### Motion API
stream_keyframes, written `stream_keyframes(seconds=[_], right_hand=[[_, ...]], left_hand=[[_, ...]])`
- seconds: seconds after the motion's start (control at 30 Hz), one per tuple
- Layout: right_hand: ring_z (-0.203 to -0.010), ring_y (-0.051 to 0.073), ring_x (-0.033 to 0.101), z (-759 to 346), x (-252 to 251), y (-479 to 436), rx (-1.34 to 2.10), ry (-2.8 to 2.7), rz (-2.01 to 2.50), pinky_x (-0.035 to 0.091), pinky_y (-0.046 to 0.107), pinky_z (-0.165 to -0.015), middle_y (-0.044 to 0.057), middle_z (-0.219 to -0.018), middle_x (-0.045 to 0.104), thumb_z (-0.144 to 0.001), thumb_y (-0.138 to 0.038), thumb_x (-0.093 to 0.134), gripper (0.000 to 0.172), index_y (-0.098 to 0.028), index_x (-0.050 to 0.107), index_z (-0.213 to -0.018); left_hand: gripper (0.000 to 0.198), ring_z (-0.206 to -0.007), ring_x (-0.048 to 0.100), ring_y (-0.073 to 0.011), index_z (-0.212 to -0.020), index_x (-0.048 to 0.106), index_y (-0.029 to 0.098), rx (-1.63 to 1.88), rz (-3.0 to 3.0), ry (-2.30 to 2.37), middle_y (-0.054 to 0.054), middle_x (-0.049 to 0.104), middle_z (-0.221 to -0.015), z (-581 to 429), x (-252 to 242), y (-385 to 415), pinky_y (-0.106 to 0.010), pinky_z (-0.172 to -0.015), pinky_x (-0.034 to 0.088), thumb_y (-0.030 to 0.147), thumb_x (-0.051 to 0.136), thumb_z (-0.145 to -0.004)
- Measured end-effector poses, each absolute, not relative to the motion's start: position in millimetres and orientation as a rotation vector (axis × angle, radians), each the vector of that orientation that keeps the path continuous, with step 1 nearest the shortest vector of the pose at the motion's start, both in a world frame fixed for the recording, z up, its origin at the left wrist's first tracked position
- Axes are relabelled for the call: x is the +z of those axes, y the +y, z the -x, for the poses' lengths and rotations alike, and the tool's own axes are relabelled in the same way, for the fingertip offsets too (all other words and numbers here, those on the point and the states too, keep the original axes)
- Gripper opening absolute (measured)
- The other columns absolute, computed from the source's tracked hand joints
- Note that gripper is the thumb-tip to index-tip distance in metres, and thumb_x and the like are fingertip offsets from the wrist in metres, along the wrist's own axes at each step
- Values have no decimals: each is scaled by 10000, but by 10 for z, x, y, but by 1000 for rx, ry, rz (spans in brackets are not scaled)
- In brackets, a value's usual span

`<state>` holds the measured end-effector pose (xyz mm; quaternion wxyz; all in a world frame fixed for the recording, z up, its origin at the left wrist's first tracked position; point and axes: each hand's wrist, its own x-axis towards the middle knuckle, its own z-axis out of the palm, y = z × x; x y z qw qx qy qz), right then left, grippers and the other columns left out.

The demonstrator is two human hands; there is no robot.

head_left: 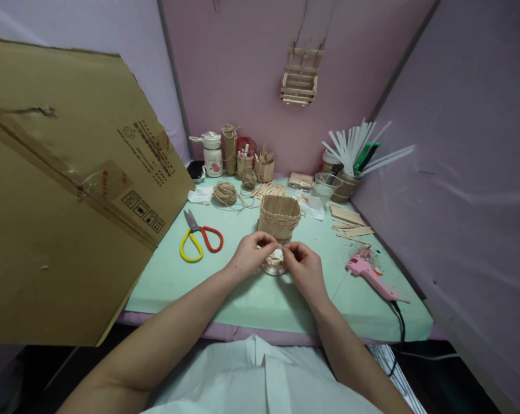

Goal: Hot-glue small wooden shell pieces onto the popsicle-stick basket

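Observation:
My left hand (257,252) and my right hand (302,264) meet over a small clear dish (274,269) with pale bits in it. The thumb and forefinger of each hand are pinched together. Whatever lies between the fingertips is too small to make out. Just behind the dish stands a basket (279,217) of wooden sticks, with a braided cord round its rim. To the left of my hands lie scissors (196,233) with one yellow and one red handle, blades spread. A pink glue gun (372,277) rests at the right.
A large cardboard box (70,195) leans in from the left. Along the back are a twine ball (225,194), a white bottle (212,155), stick holders and a clear cup (327,187). White glue sticks (350,144) fan out at back right, near loose wooden sticks (348,217).

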<state>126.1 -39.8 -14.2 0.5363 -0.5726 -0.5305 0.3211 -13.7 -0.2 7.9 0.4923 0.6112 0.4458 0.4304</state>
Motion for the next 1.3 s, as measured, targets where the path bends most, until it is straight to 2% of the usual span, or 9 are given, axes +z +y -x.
stream_keyframes(seconds=[0.63,1.0,1.3], right_hand=[[-587,136,489,-1271,-140,-420,745,-1277,1354,399,250,-575,-3,-639,596,-768,-374,609,194,-188,615,-713],[-614,140,513,-1330,-101,-422,762,-1265,1346,407,253,-586,3,-656,609,-766,-374,615,199,-179,636,-729],[-641,158,541,-1338,-125,-439,760,-1354,1360,417,263,-605,24,-700,646,-788,-391,603,217,-179,650,-787]], left_hand=[[190,-647,542,-129,-707,652,142,961,-1436,1021,-22,628,-682,137,87,-17,-251,-632,427,327,678,-670],[174,-753,597,-181,-763,703,154,1016,-1513,1044,-60,694,-774,203,130,27,-291,-722,452,305,674,-680],[246,-673,561,-155,-737,699,145,911,-1529,1026,-55,674,-735,205,41,41,-264,-620,428,382,696,-670]])
